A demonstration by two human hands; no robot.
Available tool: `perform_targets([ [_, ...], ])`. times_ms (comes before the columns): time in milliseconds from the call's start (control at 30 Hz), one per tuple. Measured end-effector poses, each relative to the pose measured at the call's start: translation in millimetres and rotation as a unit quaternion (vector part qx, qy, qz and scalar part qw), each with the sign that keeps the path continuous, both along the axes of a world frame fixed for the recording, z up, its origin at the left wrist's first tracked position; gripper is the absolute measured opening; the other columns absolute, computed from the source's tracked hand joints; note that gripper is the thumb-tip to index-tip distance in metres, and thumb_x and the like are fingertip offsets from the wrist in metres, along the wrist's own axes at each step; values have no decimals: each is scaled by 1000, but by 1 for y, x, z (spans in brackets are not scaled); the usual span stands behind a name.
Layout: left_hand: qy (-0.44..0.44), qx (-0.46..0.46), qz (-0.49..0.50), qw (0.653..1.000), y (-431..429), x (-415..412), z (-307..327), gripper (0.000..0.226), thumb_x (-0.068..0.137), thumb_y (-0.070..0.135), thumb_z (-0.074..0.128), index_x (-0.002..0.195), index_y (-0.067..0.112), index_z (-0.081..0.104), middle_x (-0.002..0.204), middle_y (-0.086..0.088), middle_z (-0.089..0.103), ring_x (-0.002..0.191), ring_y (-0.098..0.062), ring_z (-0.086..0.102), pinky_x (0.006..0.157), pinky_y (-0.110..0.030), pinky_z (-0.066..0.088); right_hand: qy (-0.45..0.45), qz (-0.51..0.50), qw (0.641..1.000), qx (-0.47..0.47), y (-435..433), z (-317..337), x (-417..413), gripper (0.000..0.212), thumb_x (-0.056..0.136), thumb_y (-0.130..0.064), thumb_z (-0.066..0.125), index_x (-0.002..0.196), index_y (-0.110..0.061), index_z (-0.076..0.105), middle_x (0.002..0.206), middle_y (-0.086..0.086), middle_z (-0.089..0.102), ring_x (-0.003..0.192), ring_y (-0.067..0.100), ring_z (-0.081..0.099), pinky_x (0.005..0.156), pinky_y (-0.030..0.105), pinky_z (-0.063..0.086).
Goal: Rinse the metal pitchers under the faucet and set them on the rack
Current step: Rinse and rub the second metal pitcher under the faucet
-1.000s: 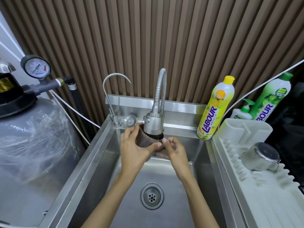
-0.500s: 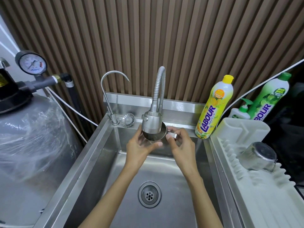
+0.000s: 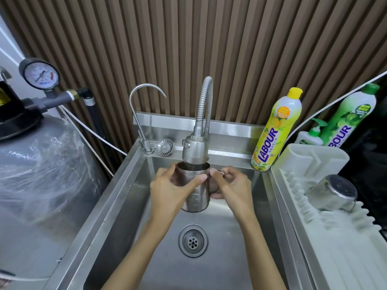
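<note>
A metal pitcher [image 3: 198, 195] stands upright over the sink [image 3: 117, 197], its mouth directly under the flexible faucet's spray head [image 3: 195, 150]. My left hand [image 3: 171, 189] wraps its body from the left, thumb across the front. My right hand [image 3: 232, 187] pinches the handle on the pitcher's right side. A second metal pitcher [image 3: 333, 194] lies upside down and tilted on the white drying rack [image 3: 339, 248] at the right. Whether water is running is not plain.
A thin gooseneck tap [image 3: 142, 114] and a strainer plug [image 3: 165, 146] sit at the sink's back left. Yellow [image 3: 276, 130] and green [image 3: 351, 116] dish soap bottles and a pump bottle [image 3: 310, 137] stand behind the rack. A wrapped tank [image 3: 37, 164] with a pressure gauge is at the left.
The pitcher, held tilted up against the spray head, has come down a little and now stands upright below it. My right hand moved from its base to the handle.
</note>
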State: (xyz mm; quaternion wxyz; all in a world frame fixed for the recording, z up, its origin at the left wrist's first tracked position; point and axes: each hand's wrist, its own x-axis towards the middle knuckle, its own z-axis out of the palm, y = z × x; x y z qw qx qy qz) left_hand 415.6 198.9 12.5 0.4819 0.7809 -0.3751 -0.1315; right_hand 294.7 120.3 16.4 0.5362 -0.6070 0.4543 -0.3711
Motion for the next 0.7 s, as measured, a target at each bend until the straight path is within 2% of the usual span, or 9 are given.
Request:
perform_targets([
  [133,146,-25,-71,986,-4,-4,-4,32,61,36,82,90,33,69,86,10,73,82,0,68,68,-2,44,170,-41,965,-193,3,24,-7,25,81,-28,67,69,-14,50,68,3,62,73,28,61,71,37,48],
  [233,211,-69,-102,970,-16,-5,-6,43,60,20,83,100,21,68,93,9,74,93,-4,68,76,-9,47,146,-44,961,-229,-1,23,-6,13,82,-22,67,78,-15,56,75,2,66,76,24,64,73,38,52],
  [300,235,-107,-92,962,-23,-3,-7,55,59,6,83,110,10,64,100,5,72,100,-10,67,79,-10,49,55,-39,979,-192,-2,17,-2,6,84,-13,65,85,-17,61,86,-3,68,77,6,64,75,23,53],
  [367,234,-139,-78,959,-29,-1,-6,72,57,-5,82,123,4,55,115,-3,67,111,-13,62,90,-14,49,-29,-32,987,-154,-2,9,4,21,85,-5,61,78,-23,55,96,-9,68,82,-8,62,75,7,46],
  [400,223,-152,-74,960,-30,0,-5,80,55,-6,83,128,4,51,123,-5,62,115,-13,59,96,-19,47,-60,-28,989,-132,-3,5,7,25,86,-3,60,74,-24,51,100,-9,68,88,-9,62,79,6,45],
  [500,131,-155,-67,977,-30,8,0,91,48,10,89,131,9,50,129,-1,57,120,-14,55,104,-28,43,-182,7,983,-11,-9,-8,14,23,87,-1,59,70,-12,47,111,3,67,105,15,64,88,27,54],
  [567,68,-135,-55,987,-26,8,5,92,48,14,90,131,10,51,124,3,56,117,-14,54,100,-18,40,-252,36,962,98,-11,-14,16,19,88,-1,57,72,-6,48,105,15,64,107,29,62,85,37,57],
  [633,10,-109,-35,993,-21,5,11,90,50,14,90,130,11,51,118,5,55,110,-9,52,90,0,33,-276,62,946,157,-9,-18,16,18,89,-3,55,72,-4,49,85,14,66,92,31,65,82,43,57],
  [700,-50,-82,-15,995,-16,2,16,86,51,22,90,128,10,54,114,4,55,102,-7,50,79,5,30,-273,75,942,181,-5,-19,15,19,90,-6,55,71,-5,50,69,9,68,75,24,67,77,45,58],
])
